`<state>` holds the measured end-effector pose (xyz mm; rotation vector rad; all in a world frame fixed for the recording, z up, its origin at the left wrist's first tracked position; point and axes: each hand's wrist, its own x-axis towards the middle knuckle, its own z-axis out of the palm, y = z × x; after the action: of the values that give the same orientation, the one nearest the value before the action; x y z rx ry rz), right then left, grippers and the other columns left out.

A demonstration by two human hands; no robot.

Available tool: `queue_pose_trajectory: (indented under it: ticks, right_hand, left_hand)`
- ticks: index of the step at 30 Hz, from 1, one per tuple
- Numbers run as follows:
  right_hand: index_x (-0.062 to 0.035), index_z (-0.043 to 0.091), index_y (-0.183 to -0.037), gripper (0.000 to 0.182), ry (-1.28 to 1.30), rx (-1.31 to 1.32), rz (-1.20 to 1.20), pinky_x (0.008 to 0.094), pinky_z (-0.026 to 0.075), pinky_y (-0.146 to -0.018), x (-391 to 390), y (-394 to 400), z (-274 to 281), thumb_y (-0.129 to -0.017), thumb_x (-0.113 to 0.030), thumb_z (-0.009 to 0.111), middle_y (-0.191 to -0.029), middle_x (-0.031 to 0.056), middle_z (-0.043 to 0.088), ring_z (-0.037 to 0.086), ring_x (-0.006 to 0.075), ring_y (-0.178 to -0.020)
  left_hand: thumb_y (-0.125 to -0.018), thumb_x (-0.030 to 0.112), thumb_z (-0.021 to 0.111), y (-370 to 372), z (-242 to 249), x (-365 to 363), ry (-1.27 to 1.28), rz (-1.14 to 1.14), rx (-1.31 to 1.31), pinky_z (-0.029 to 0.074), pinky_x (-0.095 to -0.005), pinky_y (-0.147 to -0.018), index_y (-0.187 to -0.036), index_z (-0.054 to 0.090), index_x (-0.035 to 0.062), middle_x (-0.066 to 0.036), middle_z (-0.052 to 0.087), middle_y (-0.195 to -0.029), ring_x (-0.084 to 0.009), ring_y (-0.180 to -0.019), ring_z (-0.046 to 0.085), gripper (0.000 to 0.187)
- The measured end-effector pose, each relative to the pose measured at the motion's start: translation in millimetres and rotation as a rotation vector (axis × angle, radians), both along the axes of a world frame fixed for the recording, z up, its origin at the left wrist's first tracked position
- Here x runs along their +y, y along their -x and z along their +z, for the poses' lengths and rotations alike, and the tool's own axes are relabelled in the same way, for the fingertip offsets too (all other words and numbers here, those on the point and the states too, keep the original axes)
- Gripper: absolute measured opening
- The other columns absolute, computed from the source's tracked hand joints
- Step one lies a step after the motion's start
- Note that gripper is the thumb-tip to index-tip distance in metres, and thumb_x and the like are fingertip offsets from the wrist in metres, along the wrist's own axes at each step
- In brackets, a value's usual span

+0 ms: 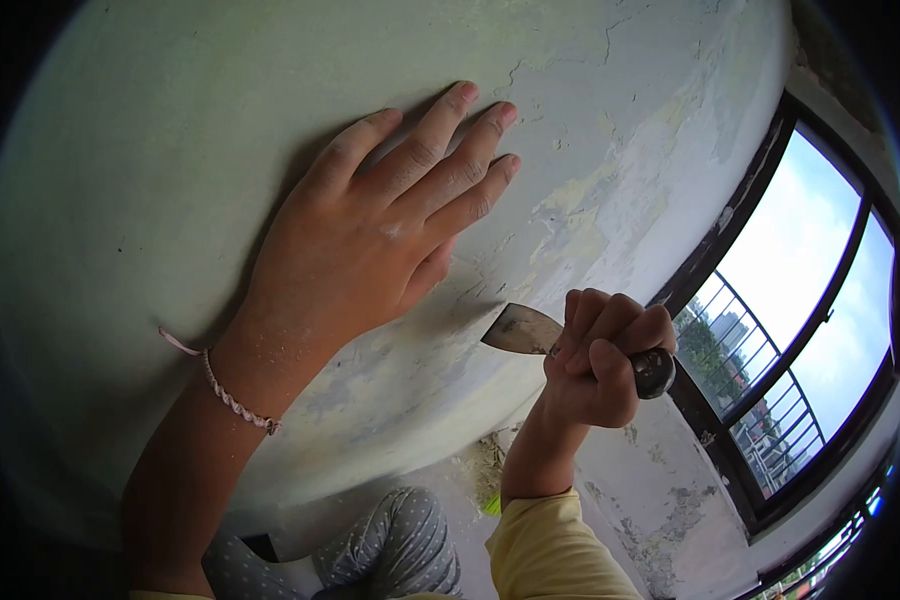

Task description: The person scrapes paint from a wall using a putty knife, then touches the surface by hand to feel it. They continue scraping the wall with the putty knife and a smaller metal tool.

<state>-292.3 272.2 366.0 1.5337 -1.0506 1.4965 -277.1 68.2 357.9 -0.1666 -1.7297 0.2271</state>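
My left hand (370,200) lies against the pale, flaking wall (170,130), fingers apart and white dust on the knuckles. A braided bracelet (232,398) circles that wrist. Lower and to the right, my right hand (605,355) is closed around the dark handle of a putty knife (523,330). Its metal blade points left, with the edge right by the wall surface below my left fingers. Cracks and peeling paint (595,190) spread over the wall to the right of my left hand.
A dark-framed window (790,300) with a railing outside stands at the right. Under it is a stained lower wall (660,500). My bent leg in dotted trousers (400,545) shows at the bottom, near a small bright green thing (491,505).
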Motion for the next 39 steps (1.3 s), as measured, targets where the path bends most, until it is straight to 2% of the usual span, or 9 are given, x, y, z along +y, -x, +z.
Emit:
queue_pose_trajectory:
  ticks: [7,10,16,18,22,24,32,36,39]
  right_hand:
    - [-0.0078,0.036,-0.064,0.02,0.091,0.086,0.06,0.0268,0.02,-0.04,-7,-34,8,-0.067,0.003,0.053,-0.049,0.0025,0.038,0.031,0.0102,-0.039]
    - [-0.0077,0.027,-0.058,0.027,-0.036,-0.29,-0.466,0.0265,0.019,-0.046,-27,39,-15,-0.059,0.008,0.05,-0.053,-0.0021,0.031,0.027,0.0086,-0.047]
    - [-0.0095,0.034,-0.064,0.02,0.018,0.055,0.075,0.0251,0.019,-0.035,12,-39,6,-0.066,0.001,0.051,-0.047,0.0043,0.039,0.029,0.0102,-0.036]
    - [-0.0085,0.033,-0.062,0.021,0.043,0.02,0.091,0.0253,0.02,-0.038,1,-35,9,-0.063,0.004,0.05,-0.047,0.0028,0.037,0.03,0.0104,-0.038]
    - [-0.0079,0.026,-0.057,0.028,-0.04,-0.367,-0.374,0.0272,0.019,-0.045,-11,36,-10,-0.057,0.008,0.049,-0.051,-0.002,0.028,0.026,0.0095,-0.048]
    - [-0.0083,0.027,-0.056,0.027,0.021,-0.174,-0.159,0.0271,0.019,-0.043,6,21,-13,-0.058,0.006,0.051,-0.05,-0.0017,0.03,0.024,0.0088,-0.044]
    - [-0.0126,0.029,-0.066,0.022,0.556,0.145,-0.358,0.0229,0.024,-0.037,73,-61,-15,-0.077,-0.008,0.048,-0.048,-0.0001,0.034,0.027,0.0083,-0.037]
    - [-0.0116,0.036,-0.069,0.04,0.423,-0.005,-0.301,0.0207,0.031,-0.037,105,-42,-57,-0.088,-0.033,0.064,-0.049,-0.0009,0.037,0.035,0.0085,-0.036]
    - [-0.0072,0.046,-0.077,0.057,0.333,-0.274,-0.051,0.0239,0.042,-0.035,111,-35,-85,-0.071,-0.059,0.07,-0.051,0.0017,0.047,0.047,0.0112,-0.038]
  left_hand:
    - [-0.079,0.031,0.06,0,0,1,-0.014,0.019,-0.001,0.027,-0.0353,-0.106,-0.137,0.046,0.0336,0.008,0.034,-0.15,-0.0136,-0.137,0.03,0.059]
    - [-0.079,0.03,0.06,-1,2,0,-0.013,-0.008,-0.001,0.028,-0.0353,-0.105,-0.136,0.046,0.0334,0.009,0.035,-0.149,-0.0137,-0.137,0.03,0.058]
    - [-0.078,0.029,0.061,0,1,1,-0.002,0.004,0.0,0.028,-0.0355,-0.104,-0.135,0.047,0.0332,0.009,0.036,-0.148,-0.0137,-0.135,0.032,0.059]
    - [-0.078,0.029,0.062,-1,2,2,-0.015,-0.015,0.002,0.028,-0.0356,-0.104,-0.135,0.047,0.0333,0.009,0.036,-0.148,-0.0137,-0.135,0.033,0.06]
    - [-0.077,0.027,0.062,-4,3,2,-0.03,-0.039,-0.021,0.028,-0.0356,-0.104,-0.136,0.047,0.0338,0.008,0.036,-0.148,-0.0132,-0.135,0.033,0.061]
    - [-0.077,0.027,0.062,-3,3,1,-0.022,-0.022,-0.017,0.028,-0.0356,-0.104,-0.136,0.046,0.034,0.008,0.036,-0.148,-0.0133,-0.135,0.033,0.062]
    - [-0.076,0.028,0.065,-13,12,9,0.028,0.038,-0.063,0.029,-0.0349,-0.104,-0.141,0.04,0.0331,0.007,0.032,-0.151,-0.014,-0.137,0.031,0.07]
    - [-0.074,0.029,0.07,-8,18,17,0.068,0.074,-0.153,0.027,-0.0348,-0.107,-0.145,0.032,0.0313,0.007,0.028,-0.153,-0.0147,-0.139,0.028,0.08]
    - [-0.074,0.031,0.071,0,21,32,0.127,0.062,-0.191,0.026,-0.0346,-0.109,-0.146,0.03,0.0296,0.007,0.026,-0.153,-0.0154,-0.14,0.026,0.083]
